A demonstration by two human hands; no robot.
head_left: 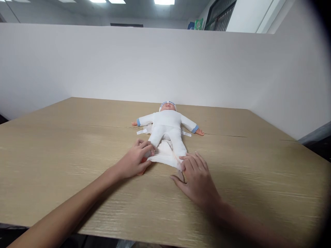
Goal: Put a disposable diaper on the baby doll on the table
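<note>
A baby doll [167, 120] in a white suit with blue cuffs and a white headband lies on its back, arms spread and feet toward me. Under its hips and between its legs spreads a white diaper [162, 153], its tabs showing at either side of the waist. At the diaper's left corner, my left hand [137, 156] has its fingers curled over the edge beside the doll's foot, which it mostly covers. My right hand [198, 175] rests fingertips on the diaper's right corner by the other foot, its thumb held well apart.
The doll lies on a wood-grain table [90, 151] with seams across its top. A white partition [129, 65] rises behind the table and along its right side. Dark items show below the front edge.
</note>
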